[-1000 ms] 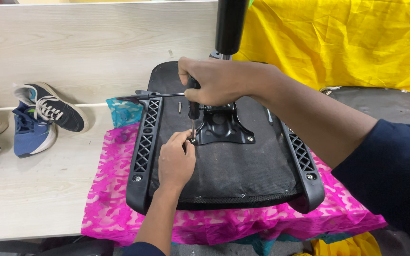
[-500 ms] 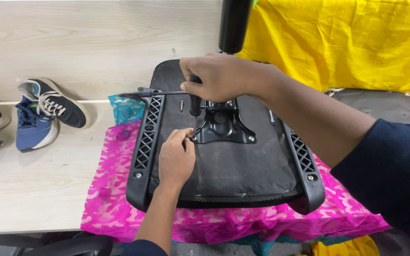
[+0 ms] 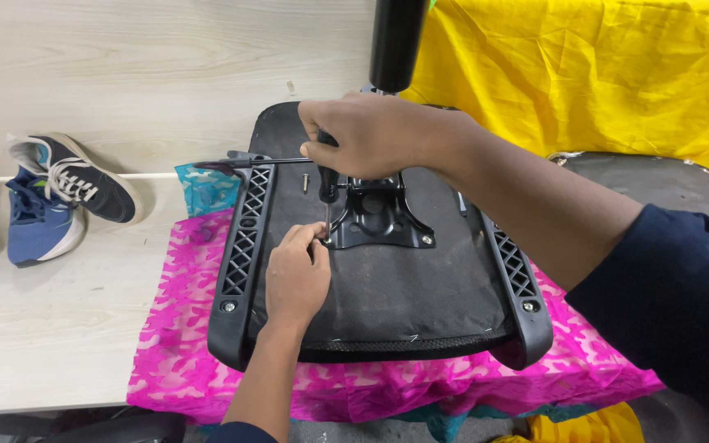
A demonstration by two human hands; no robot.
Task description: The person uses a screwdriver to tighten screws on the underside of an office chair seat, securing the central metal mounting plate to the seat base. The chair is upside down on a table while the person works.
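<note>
Screwdriver [image 3: 327, 190] stands upright in the clenched right hand [image 3: 371, 135]; below it, left hand [image 3: 297, 275] fingertips pinch its tip at the metal plate [image 3: 379, 217].

My right grip [image 3: 375, 135] closes on a screwdriver [image 3: 327, 190] with a dull black plastic handle and a thin, bright metal shaft. My left grip [image 3: 295, 275] rests on the upturned black chair seat [image 3: 395, 303], covered in matt, slightly fuzzy cloth. Its black metal mounting plate [image 3: 379, 217] looks smooth and semi-glossy; the side rails [image 3: 244, 246] are matt lattice plastic. Underneath lie pink lacy cloth [image 3: 182, 328] and a pale, smooth wood-grain counter [image 3: 59, 344].
</note>
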